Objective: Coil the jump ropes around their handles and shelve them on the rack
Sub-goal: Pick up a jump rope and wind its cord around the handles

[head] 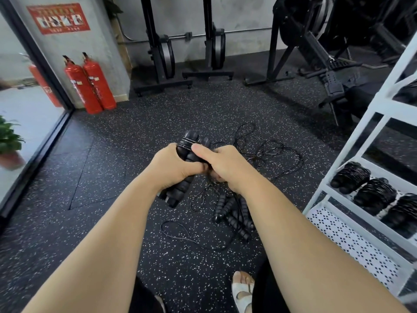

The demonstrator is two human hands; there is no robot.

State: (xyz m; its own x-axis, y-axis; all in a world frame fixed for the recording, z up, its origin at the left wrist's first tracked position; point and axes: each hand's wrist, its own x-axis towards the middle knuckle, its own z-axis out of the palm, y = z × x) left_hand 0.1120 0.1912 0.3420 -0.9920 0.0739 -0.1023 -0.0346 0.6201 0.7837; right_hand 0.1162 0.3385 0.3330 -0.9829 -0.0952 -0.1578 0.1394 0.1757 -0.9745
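The paired handles (pixel 191 152) are being held up before the person, long axis pointing up and away, with a few turns of cord (pixel 186 142) circling the far end. The left hand (pixel 171 166) is gripping their middle. The right hand (pixel 223 163) is clasping them too, thumb just below the turns, on the side where the loose cord (pixel 270 154) is trailing floorward, nearer the rack (pixel 338 172).

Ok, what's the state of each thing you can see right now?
held handles: paired, few rope turns wound near top
left hand: grips the held handles
right hand: thumb on the wound turns, also gripping
loose rope: trailing on floor, unwound
floor handles: lying tangled, uncoiled
shelved ropes: coiled, on rack shelf
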